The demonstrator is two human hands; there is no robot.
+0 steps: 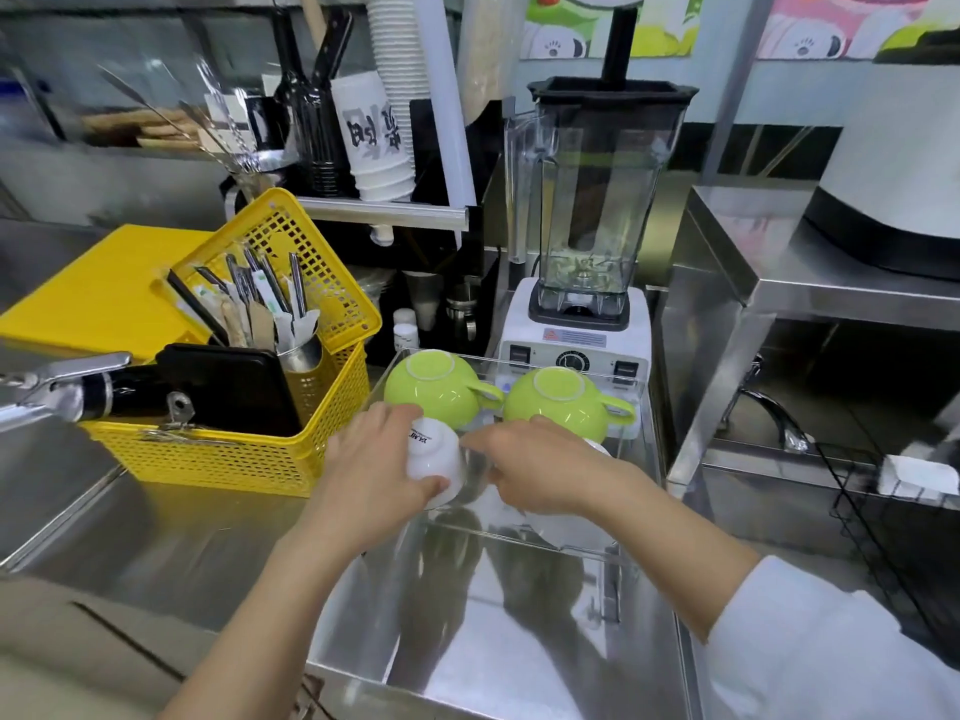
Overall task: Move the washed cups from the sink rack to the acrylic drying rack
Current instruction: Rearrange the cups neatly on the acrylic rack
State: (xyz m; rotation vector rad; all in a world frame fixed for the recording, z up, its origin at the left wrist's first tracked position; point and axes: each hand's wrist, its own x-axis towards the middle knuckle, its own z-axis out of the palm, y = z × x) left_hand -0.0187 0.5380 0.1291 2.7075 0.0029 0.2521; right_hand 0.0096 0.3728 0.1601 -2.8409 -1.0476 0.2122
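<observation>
Two lime-green cups stand upside down at the back of the clear acrylic drying rack. My left hand is shut on a white cup, held upside down and tilted over the rack's front left. My right hand lies over a second white cup in the rack; only a sliver of that cup shows, and the grip is hidden.
A yellow basket with cutlery and a black tray stands left of the rack. Behind the rack stands a blender. A steel shelf rises on the right, with a black wire rack below it. The faucet handle is at left.
</observation>
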